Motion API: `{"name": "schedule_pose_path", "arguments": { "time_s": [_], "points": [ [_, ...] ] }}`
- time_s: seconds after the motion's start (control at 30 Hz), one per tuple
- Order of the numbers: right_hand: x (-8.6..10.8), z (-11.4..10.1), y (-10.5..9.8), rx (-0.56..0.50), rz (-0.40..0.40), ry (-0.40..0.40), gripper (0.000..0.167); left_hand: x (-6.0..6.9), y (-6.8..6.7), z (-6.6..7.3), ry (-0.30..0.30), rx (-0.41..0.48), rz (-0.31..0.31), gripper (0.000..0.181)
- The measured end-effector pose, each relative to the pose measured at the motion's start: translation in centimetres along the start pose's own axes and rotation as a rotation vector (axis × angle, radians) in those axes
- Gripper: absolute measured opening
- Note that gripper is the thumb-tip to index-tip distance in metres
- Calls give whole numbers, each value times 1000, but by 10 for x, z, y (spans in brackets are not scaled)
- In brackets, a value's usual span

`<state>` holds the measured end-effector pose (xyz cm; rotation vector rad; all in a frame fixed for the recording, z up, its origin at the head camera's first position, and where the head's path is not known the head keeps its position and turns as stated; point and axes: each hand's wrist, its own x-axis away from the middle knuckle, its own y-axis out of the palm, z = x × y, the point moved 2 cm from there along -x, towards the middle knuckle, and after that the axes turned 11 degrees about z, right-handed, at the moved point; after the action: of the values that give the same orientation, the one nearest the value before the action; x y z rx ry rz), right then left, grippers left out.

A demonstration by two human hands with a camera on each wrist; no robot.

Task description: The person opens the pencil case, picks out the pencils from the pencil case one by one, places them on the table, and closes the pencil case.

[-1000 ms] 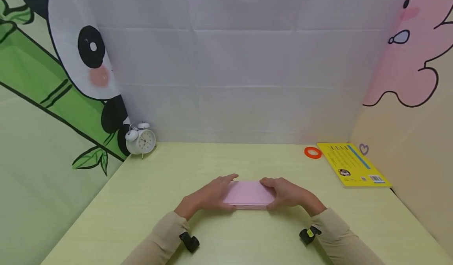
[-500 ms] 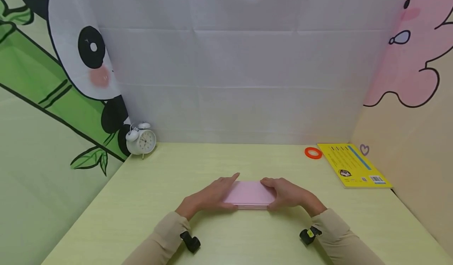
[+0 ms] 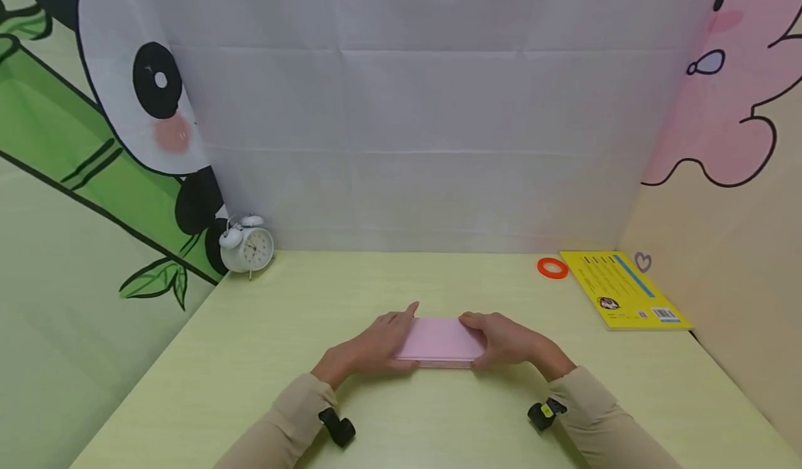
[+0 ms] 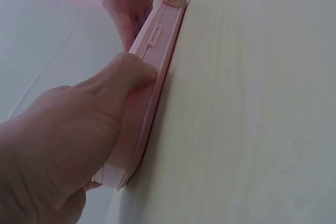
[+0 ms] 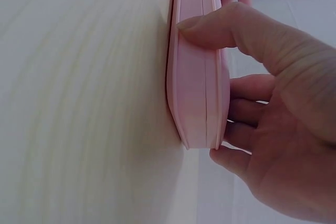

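Note:
A flat pink case (image 3: 441, 339) lies on the table between both hands in the head view. The left hand (image 3: 379, 344) grips its left end, thumb against the near side. At the right end, the right hand (image 3: 506, 342) holds it the same way. In the left wrist view the left thumb presses the side of the pink case (image 4: 137, 109), near a small latch. The right wrist view has the right thumb on the side of the case (image 5: 195, 93), with the other fingers at its far face.
A white alarm clock (image 3: 249, 246) stands at the table's back left corner. An orange-red ring (image 3: 553, 268) and a yellow book (image 3: 623, 291) lie at the back right of the table (image 3: 401, 427). Printed cloth walls surround it.
The left hand's raised finger at the case's far left edge has shifted slightly. Both hands stay on the case, and the head view has tilted very slightly.

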<state>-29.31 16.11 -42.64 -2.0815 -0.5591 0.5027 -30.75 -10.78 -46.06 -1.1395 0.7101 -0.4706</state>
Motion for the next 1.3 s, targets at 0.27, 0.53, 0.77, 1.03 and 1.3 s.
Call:
{"name": "schedule_pose_path", "arguments": {
  "time_s": [0.27, 0.53, 0.77, 1.03, 1.3],
  "points": [
    [-4, -2, 3, -3, -11, 2, 79, 5, -2, 0, -39, 30, 4, 81],
    [-2, -2, 0, -20, -15, 24, 80, 3, 0, -1, -32, 38, 21, 71],
    [1, -1, -4, -35, -19, 26, 81, -1, 0, -1, -22, 66, 22, 71],
    [1, 3, -5, -52, -11, 46, 81, -2, -4, 0, -8, 64, 28, 68],
    [0, 6, -7, -43, -9, 31, 80, 0, -5, -3, -37, 157, 23, 80]
  ]
}}
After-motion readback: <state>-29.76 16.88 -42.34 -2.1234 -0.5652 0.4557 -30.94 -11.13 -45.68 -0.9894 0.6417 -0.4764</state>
